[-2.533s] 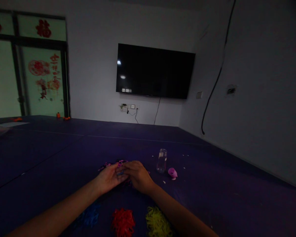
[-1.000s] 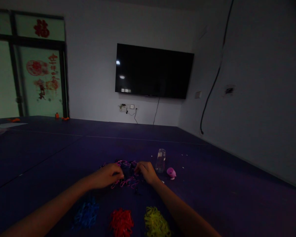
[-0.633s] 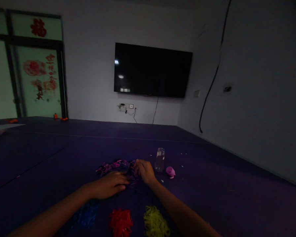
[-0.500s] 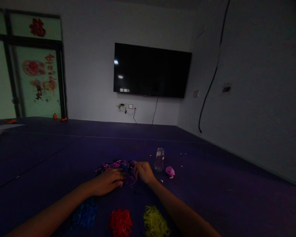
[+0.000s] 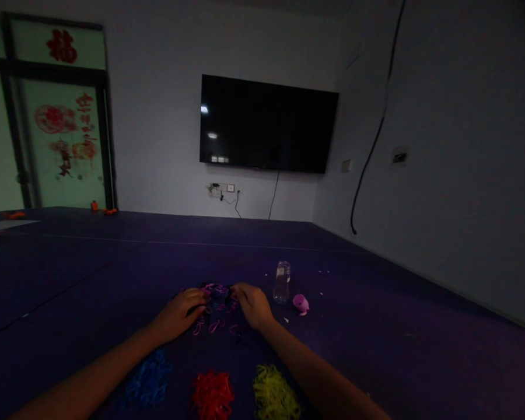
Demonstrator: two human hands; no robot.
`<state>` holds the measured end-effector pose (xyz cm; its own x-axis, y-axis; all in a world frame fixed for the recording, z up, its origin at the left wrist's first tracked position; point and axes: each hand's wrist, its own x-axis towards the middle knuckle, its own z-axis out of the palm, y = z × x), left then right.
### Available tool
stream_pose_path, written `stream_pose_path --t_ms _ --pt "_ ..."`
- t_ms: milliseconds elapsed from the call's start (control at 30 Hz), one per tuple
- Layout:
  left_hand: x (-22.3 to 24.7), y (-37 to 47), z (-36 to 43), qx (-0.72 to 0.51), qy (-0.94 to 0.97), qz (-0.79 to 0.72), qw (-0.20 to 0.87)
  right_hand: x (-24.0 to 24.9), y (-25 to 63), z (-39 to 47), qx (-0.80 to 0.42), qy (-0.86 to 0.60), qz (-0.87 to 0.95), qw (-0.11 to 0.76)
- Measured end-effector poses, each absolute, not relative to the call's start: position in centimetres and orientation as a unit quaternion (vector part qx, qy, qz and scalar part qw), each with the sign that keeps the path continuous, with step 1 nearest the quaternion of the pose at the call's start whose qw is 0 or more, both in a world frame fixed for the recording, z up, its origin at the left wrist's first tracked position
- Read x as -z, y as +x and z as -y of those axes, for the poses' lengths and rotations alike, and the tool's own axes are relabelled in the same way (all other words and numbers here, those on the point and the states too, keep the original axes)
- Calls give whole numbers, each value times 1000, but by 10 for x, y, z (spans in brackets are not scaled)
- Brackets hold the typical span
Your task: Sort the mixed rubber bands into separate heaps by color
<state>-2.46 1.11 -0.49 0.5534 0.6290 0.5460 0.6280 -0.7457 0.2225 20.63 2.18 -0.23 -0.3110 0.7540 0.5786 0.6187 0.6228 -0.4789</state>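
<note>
A loose spread of pink and dark bands (image 5: 217,297) lies on the purple surface between my two hands. My left hand (image 5: 181,312) rests at the left side of the spread, fingers apart and touching the bands. At its right edge is my right hand (image 5: 252,304), thumb and fingers apart, fingertips on the bands. Nearer to me lie three piles: blue bands (image 5: 149,378) at the left, red bands (image 5: 213,395) in the middle and yellow-green bands (image 5: 275,394) at the right.
A clear bottle (image 5: 282,283) stands right of my right hand, with a pink cup-like object (image 5: 301,304) beside it. Small white scraps lie around them. Orange objects (image 5: 109,211) sit at the far left. A dark screen (image 5: 269,123) hangs on the wall.
My left hand has moved left and slightly away from my right hand, uncovering pink bands. The fingers of my right hand have shifted slightly left and spread.
</note>
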Motion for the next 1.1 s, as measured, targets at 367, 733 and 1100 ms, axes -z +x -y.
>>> stream_pose_path --t_ms 367,733,1100 --pt "-3 -21 -8 -205 917 -338 45 3 204 -23 17 -397 873 283" --pt "-2 -20 -6 -221 920 -321 37 8 204 -29 -25 -334 886 321" --pt "-4 -20 -5 -230 920 -313 51 1 203 -21 -35 -351 865 356"
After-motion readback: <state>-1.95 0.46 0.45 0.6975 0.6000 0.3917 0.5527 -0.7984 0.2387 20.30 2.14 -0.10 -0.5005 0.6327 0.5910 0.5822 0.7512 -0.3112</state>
